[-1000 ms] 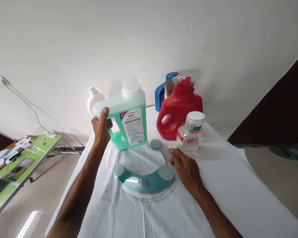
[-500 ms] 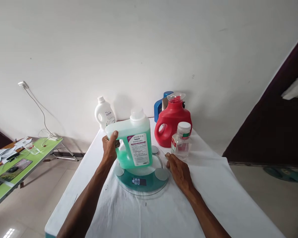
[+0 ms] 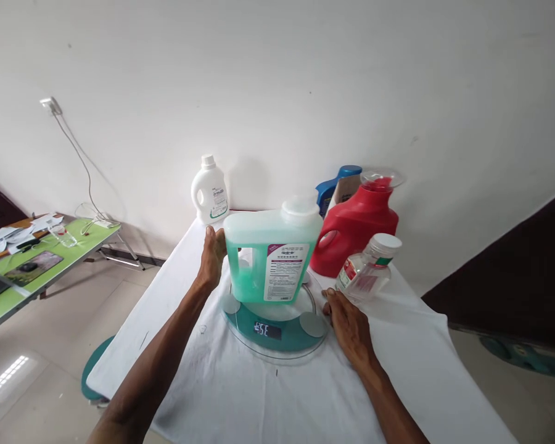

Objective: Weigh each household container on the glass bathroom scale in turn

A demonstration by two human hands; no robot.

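A jug of green liquid (image 3: 287, 271), translucent with a white cap and a printed label, stands on the round glass bathroom scale (image 3: 245, 324). Lit digits show on the scale's display (image 3: 267, 330). My left hand (image 3: 213, 259) is at the jug's handle end, thumb up and apart, not wrapped round the grip; its other fingers are partly hidden behind the jug. Lying at the scale's right rim, my right hand (image 3: 349, 327) is open with fingers loosely bent and nothing held. Just beyond it is a clear bottle with a white lid (image 3: 367, 268).
Behind the clear bottle stand a red jug (image 3: 358, 225) and a blue bottle (image 3: 335, 185). A white detergent bottle (image 3: 211, 194) is near the wall. White cloth (image 3: 189, 376) covers the table. At left, a green table (image 3: 74, 246) holds papers and a mouse.
The green jug has come down onto the scale, and its display went from zeros to other digits. My left hand has loosened from the handle. The view has shifted.
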